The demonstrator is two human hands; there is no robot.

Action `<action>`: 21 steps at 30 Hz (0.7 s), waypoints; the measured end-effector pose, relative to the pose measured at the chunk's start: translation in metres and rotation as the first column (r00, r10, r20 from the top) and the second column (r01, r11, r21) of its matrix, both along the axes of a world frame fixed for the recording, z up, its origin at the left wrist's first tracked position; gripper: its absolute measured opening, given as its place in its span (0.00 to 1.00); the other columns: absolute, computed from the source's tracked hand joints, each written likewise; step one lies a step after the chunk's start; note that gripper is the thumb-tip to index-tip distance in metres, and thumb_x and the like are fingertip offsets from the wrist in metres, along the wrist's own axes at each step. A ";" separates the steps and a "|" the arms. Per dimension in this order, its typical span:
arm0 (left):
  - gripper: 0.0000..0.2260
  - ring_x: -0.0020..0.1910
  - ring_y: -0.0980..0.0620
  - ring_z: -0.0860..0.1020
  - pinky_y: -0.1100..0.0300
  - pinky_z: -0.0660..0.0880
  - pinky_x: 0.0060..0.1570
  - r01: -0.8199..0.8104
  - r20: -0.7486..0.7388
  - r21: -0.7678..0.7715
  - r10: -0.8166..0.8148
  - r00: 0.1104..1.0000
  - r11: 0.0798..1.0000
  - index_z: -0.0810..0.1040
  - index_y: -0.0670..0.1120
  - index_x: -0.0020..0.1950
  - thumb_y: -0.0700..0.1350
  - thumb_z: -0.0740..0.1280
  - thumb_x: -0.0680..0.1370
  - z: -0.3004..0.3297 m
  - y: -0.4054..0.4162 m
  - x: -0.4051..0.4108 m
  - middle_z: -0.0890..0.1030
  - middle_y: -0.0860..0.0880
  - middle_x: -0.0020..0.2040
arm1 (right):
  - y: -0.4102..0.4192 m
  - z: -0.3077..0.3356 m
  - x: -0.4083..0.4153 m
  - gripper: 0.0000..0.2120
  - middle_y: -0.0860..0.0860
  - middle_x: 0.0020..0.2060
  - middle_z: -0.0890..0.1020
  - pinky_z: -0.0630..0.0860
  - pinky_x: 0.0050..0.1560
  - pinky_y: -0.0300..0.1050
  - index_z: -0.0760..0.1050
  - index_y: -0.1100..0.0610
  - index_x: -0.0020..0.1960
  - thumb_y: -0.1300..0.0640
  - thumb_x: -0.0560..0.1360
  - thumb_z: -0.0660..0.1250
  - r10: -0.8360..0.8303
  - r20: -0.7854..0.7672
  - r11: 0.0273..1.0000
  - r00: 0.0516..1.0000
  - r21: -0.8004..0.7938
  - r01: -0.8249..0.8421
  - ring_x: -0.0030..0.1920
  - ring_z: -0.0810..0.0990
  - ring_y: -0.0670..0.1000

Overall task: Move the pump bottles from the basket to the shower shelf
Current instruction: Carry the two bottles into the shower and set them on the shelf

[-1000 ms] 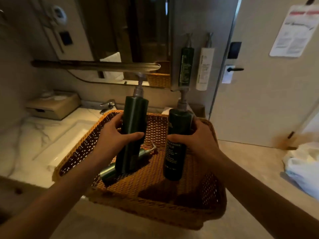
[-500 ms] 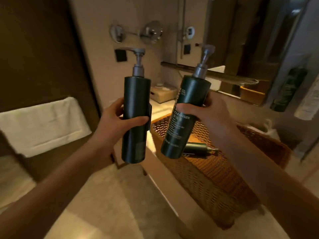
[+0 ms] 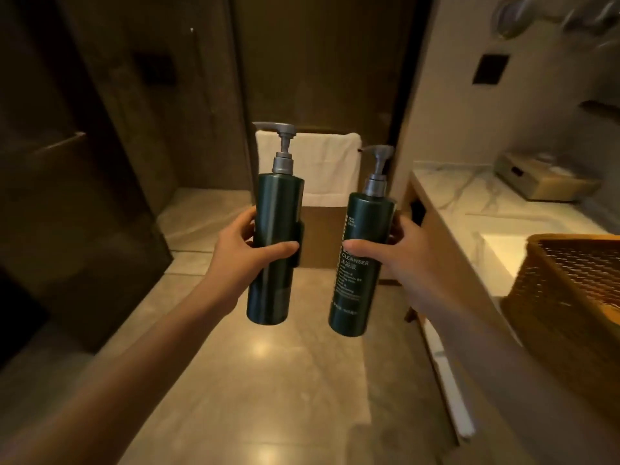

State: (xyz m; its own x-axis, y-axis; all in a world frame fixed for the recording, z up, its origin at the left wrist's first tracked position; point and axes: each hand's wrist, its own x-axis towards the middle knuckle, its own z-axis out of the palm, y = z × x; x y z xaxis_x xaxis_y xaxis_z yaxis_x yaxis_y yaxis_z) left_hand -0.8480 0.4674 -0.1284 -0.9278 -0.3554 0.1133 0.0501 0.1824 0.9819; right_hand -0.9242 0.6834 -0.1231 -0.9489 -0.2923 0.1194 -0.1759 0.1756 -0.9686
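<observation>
My right hand (image 3: 401,255) covers part of the label on the cleanser bottle (image 3: 360,260); the small print below is unreadable. The wicker basket (image 3: 570,297) is cut off by the right edge, its inside unseen. The wall fixtures (image 3: 523,15) at top right are blurred.

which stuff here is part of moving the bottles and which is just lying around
Part of the job:
left hand holding plain pump bottle
right hand holding labelled pump bottle
wicker basket

Just lying about:
white towel
tissue box
marble counter
</observation>
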 end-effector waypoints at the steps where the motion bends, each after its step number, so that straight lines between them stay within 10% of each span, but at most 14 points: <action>1: 0.26 0.41 0.69 0.79 0.73 0.74 0.29 -0.035 0.013 0.002 0.035 0.999 0.999 0.71 0.65 0.55 0.46 0.78 0.64 -0.004 -0.020 0.009 0.79 0.61 0.48 | -0.023 -0.007 0.001 0.26 0.40 0.47 0.81 0.74 0.43 0.40 0.73 0.40 0.50 0.43 0.55 0.79 0.034 0.022 0.999 0.999 0.002 -0.034 0.49 0.79 0.42; 10: 0.32 0.52 0.55 0.79 0.55 0.77 0.50 -0.344 0.098 -0.047 0.347 0.933 0.938 0.70 0.57 0.66 0.48 0.77 0.63 -0.050 -0.165 0.077 0.79 0.55 0.56 | -0.200 -0.050 0.023 0.22 0.29 0.44 0.79 0.72 0.40 0.33 0.72 0.37 0.49 0.47 0.60 0.78 0.173 0.042 0.984 0.984 -0.047 -0.171 0.46 0.77 0.31; 21: 0.32 0.51 0.62 0.78 0.64 0.74 0.45 -0.503 0.138 -0.036 0.503 0.853 0.864 0.70 0.61 0.63 0.50 0.78 0.61 -0.097 -0.272 0.007 0.78 0.62 0.53 | -0.328 -0.097 -0.068 0.27 0.40 0.49 0.81 0.73 0.44 0.37 0.74 0.46 0.57 0.54 0.61 0.79 0.303 0.076 0.953 0.950 -0.040 -0.301 0.51 0.78 0.42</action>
